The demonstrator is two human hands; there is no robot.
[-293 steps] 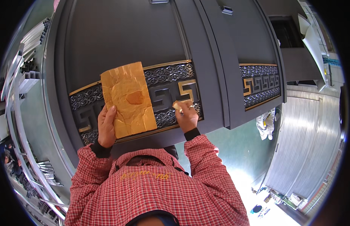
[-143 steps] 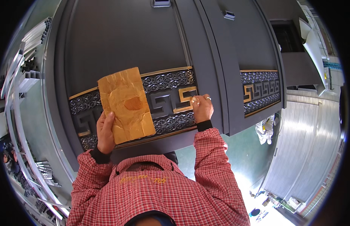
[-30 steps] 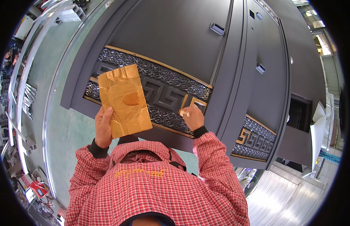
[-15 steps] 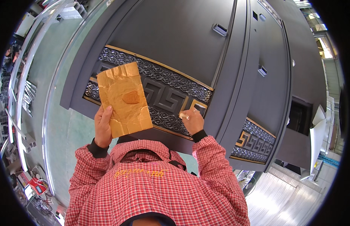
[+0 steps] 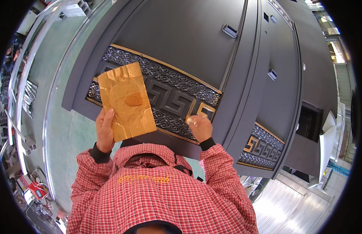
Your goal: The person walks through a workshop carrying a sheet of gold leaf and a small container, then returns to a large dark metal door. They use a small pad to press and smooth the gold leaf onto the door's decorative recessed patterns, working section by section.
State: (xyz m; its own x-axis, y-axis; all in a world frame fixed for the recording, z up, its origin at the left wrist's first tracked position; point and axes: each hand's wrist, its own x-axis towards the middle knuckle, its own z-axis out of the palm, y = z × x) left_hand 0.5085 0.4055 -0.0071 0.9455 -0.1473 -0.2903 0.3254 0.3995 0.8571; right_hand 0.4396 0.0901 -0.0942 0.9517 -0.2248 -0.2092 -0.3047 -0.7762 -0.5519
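Nine o'clock: left hand (image 5: 104, 132) grips card (image 5: 126, 117) face-up, likely for easy reach | Four o'clock: right hand (image 5: 201, 128) pinches pale wad (image 5: 190, 120) over door (image 5: 181, 35), likely for control

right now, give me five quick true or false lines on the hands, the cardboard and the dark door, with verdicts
1. The left hand grips the gold-stained cardboard. True.
2. The right hand has nothing in its fingers. False: it pinches a small pale wad.
3. In this view, the cardboard hides part of the door's ornamental band. True.
4. Every Greek-key motif on that band is entirely gold. False: the middle ones are dark.
5. The red checked jacket has black cuffs. True.
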